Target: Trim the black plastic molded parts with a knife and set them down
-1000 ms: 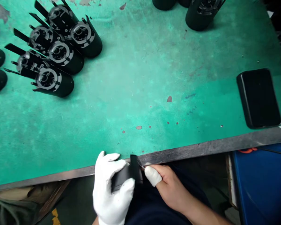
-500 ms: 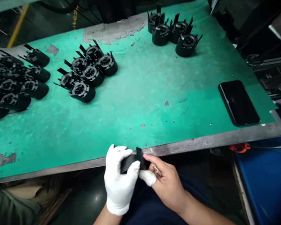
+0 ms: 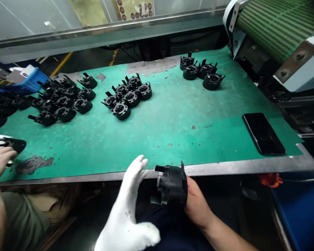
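Observation:
A black round plastic housing (image 3: 174, 184) with upright tabs is tilted in front of me at the table's near edge. My right hand (image 3: 197, 202) grips it from the right, most of its fingers hidden behind the part. My left hand (image 3: 129, 209), in a white glove, is apart from it on the left, thumb and fingers spread with nothing between them. Similar black housings stand in a middle group (image 3: 131, 97), a far right group (image 3: 200, 71) and a larger left group (image 3: 64, 101) on the green tabletop (image 3: 159, 129).
A black phone (image 3: 263, 134) lies at the table's right. Behind it stands a green conveyor belt (image 3: 279, 24). At far left, another person's hands (image 3: 1, 155) hold a black part near a blue bin (image 3: 28, 82). An orange-handled tool (image 3: 270, 180) is below the right edge.
My left hand has let go of the housing and opened. My right hand now holds it alone, turned sideways. The view has tilted up, showing the conveyor and another person's hands.

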Action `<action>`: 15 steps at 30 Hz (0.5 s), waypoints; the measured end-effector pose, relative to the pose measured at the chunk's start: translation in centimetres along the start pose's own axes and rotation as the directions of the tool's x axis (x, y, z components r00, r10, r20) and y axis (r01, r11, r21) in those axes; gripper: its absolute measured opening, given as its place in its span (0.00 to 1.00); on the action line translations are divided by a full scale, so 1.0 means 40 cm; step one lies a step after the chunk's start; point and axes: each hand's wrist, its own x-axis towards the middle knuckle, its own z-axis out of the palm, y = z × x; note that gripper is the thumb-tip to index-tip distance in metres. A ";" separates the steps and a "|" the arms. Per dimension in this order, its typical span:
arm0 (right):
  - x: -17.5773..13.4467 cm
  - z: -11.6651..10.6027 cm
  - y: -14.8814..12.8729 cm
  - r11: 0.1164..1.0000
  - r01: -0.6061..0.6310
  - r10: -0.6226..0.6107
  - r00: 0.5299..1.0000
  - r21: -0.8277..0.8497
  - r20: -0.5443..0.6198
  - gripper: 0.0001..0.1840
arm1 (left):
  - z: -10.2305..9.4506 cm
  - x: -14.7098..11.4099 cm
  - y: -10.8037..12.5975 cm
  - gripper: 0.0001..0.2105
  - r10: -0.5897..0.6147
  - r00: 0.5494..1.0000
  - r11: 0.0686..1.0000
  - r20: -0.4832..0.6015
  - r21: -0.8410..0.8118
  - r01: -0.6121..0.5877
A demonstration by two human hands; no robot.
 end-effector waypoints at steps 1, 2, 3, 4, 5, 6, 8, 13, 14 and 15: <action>0.006 0.014 -0.002 0.999 -0.031 0.029 0.999 0.045 0.042 0.15 | 0.003 0.000 -0.002 0.50 -0.049 0.995 0.996 0.087 -0.072 0.055; 0.009 0.026 -0.001 0.996 -0.055 0.050 0.995 0.066 0.082 0.15 | 0.010 0.001 -0.006 0.50 -0.091 0.980 0.980 0.175 -0.160 0.120; 0.010 0.033 0.001 0.995 -0.073 0.066 0.992 0.066 0.108 0.14 | 0.018 0.001 -0.011 0.48 -0.121 0.964 0.954 0.237 -0.239 0.178; 0.006 0.035 0.006 0.995 -0.087 0.081 0.990 0.048 0.119 0.14 | 0.027 0.001 -0.016 0.45 -0.145 0.960 0.939 0.239 -0.273 0.210; -0.001 0.032 0.012 0.995 -0.099 0.097 0.989 0.014 0.111 0.14 | 0.036 0.001 -0.021 0.41 -0.158 0.966 0.940 0.207 -0.267 0.211; -0.011 0.023 0.020 0.993 -0.115 0.116 0.989 -0.025 0.089 0.14 | 0.044 0.002 -0.025 0.38 -0.151 0.978 0.958 0.145 -0.221 0.180; -0.038 -0.006 0.037 0.982 -0.176 0.179 0.983 -0.073 0.036 0.16 | 0.058 0.006 -0.031 0.34 -0.092 0.996 0.996 -0.017 -0.013 0.092; -0.078 -0.064 0.069 0.944 -0.326 0.327 0.945 -0.049 -0.004 0.25 | 0.115 0.017 -0.043 0.27 0.058 0.983 0.875 -0.175 0.483 0.034; -0.074 -0.065 0.069 0.944 -0.321 0.322 0.947 -0.078 -0.001 0.24 | 0.129 0.017 -0.044 0.27 0.061 0.983 0.861 -0.176 0.507 0.037; -0.067 -0.064 0.068 0.946 -0.308 0.310 0.951 -0.106 0.007 0.23 | 0.141 0.016 -0.046 0.28 0.060 0.981 0.858 -0.182 0.511 0.042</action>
